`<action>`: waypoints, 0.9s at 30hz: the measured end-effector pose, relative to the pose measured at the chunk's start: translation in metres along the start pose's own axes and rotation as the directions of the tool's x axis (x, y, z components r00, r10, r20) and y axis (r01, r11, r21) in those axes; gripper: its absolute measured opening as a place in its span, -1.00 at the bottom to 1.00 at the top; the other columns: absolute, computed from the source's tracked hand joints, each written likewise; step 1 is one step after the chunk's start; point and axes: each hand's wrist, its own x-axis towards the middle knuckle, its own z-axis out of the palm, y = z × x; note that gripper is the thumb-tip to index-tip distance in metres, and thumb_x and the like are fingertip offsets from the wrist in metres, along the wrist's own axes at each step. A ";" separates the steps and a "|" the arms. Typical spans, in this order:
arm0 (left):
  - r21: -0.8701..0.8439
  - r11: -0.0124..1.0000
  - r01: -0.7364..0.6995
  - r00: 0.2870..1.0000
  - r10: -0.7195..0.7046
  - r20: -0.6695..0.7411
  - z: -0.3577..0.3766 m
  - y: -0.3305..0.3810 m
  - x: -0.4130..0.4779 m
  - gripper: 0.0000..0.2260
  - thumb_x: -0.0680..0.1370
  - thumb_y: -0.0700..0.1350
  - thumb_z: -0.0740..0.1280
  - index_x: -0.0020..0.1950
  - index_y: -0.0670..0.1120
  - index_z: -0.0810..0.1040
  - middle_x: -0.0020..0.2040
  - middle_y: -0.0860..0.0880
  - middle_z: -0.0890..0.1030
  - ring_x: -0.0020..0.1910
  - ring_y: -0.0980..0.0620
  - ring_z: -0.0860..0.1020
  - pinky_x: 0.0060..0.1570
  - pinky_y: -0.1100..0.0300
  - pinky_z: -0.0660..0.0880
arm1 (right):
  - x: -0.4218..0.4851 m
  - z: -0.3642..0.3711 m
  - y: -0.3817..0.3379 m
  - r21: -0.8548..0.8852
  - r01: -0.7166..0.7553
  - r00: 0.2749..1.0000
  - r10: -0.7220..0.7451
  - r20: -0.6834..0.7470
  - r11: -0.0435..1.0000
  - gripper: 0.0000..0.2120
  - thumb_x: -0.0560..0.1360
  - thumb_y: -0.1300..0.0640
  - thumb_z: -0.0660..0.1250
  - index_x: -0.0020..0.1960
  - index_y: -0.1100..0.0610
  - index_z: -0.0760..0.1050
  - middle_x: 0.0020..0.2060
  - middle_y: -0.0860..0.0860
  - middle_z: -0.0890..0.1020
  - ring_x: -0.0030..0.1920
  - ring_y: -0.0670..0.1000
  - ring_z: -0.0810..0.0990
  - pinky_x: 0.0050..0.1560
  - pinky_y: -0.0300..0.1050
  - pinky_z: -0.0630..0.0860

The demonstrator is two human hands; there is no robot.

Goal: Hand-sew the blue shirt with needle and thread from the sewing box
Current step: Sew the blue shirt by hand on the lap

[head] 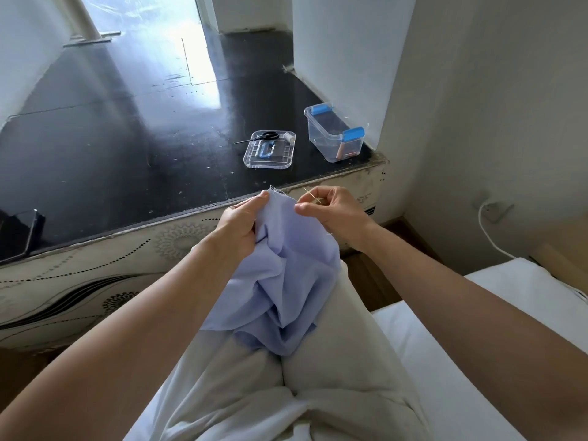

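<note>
The pale blue shirt (pixel 288 275) hangs bunched over my lap in the head view. My left hand (pixel 243 222) grips a raised fold of it near the top edge. My right hand (pixel 332 211) pinches a thin needle (pixel 312 196) just right of that edge, its tip pointing up and left. The thread is too fine to follow. The clear sewing box (pixel 334 136) with blue clips stands open on the dark table. Its lid (pixel 269 150) lies beside it, holding black scissors (pixel 265 136) and a white thread spool (pixel 289 137).
A dark glossy table (pixel 127 138) stretches ahead, its front edge just beyond my hands. A phone (pixel 20 233) lies at its left corner. A white cable (pixel 490 233) runs down the right wall. I sit on a white bed (pixel 477 361).
</note>
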 end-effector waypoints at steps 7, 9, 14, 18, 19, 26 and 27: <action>0.049 0.995 0.089 0.981 -0.096 0.170 0.004 -0.002 -0.007 -0.45 0.40 0.00 0.52 0.30 -0.25 0.55 0.25 -0.23 0.58 0.14 -0.18 0.60 0.25 -0.03 0.47 | 0.019 0.027 0.011 -0.284 0.142 0.945 -0.215 -0.247 0.948 -0.83 0.42 -0.03 0.51 -0.15 0.06 0.63 -0.33 -0.13 0.58 -0.30 -0.13 0.54 -0.14 -0.07 0.60; 0.039 0.995 0.097 0.984 -0.102 0.145 0.003 -0.002 -0.007 -0.48 0.43 0.00 0.51 0.28 -0.25 0.56 0.22 -0.25 0.59 0.06 -0.16 0.60 0.22 -0.04 0.48 | 0.020 0.028 0.014 -0.309 0.157 0.929 -0.247 -0.275 0.938 -0.88 0.44 0.02 0.49 -0.19 0.05 0.63 -0.37 -0.01 0.61 -0.34 -0.04 0.54 -0.19 0.02 0.60; 0.018 0.997 0.081 0.992 -0.083 0.099 0.004 -0.002 -0.007 -0.51 0.45 -0.02 0.49 0.28 -0.27 0.55 0.24 -0.27 0.58 0.00 -0.14 0.59 0.02 0.04 0.57 | 0.009 0.018 0.012 -0.177 0.283 0.950 -0.301 -0.085 0.943 -0.86 0.48 0.11 0.45 -0.16 0.18 0.62 -0.38 0.27 0.55 -0.41 0.02 0.38 -0.36 -0.15 0.40; -0.028 0.997 0.078 0.994 -0.076 0.077 0.007 -0.002 -0.007 -0.55 0.50 -0.06 0.44 0.28 -0.31 0.53 0.23 -0.30 0.58 0.04 -0.18 0.58 -0.10 0.06 0.59 | -0.005 0.009 0.010 -0.082 0.198 0.941 -0.166 0.294 0.977 -0.84 0.48 0.17 0.45 -0.08 0.29 0.65 -0.35 0.34 0.49 -0.36 0.12 0.33 -0.38 -0.20 0.30; -0.034 0.996 0.085 0.993 -0.082 0.083 0.007 -0.002 -0.007 -0.55 0.51 -0.06 0.43 0.28 -0.32 0.52 0.23 -0.30 0.57 0.07 -0.20 0.58 -0.11 0.04 0.60 | -0.007 0.008 0.010 -0.087 0.148 0.933 -0.110 0.343 0.985 -0.85 0.49 0.18 0.45 -0.07 0.29 0.66 -0.32 0.31 0.52 -0.34 0.12 0.35 -0.37 -0.20 0.30; 0.007 0.997 0.083 0.994 -0.083 0.073 0.007 -0.001 -0.008 -0.54 0.50 -0.02 0.43 0.28 -0.28 0.53 0.22 -0.27 0.59 0.24 -0.22 0.55 0.13 -0.04 0.52 | -0.013 0.002 0.012 -0.245 -0.103 0.830 0.219 0.513 0.964 -0.81 0.49 0.13 0.45 0.03 0.22 0.67 -0.20 0.15 0.58 -0.44 -0.09 0.33 -0.42 -0.23 0.24; 0.004 0.997 0.077 0.995 -0.077 0.069 0.007 -0.001 -0.008 -0.54 0.50 -0.02 0.44 0.28 -0.28 0.53 0.21 -0.27 0.60 0.20 -0.21 0.57 0.11 -0.02 0.53 | -0.013 0.002 0.011 -0.290 -0.115 0.814 0.257 0.521 0.950 -0.80 0.48 0.11 0.46 0.04 0.21 0.67 -0.19 0.17 0.56 -0.44 -0.08 0.31 -0.44 -0.24 0.23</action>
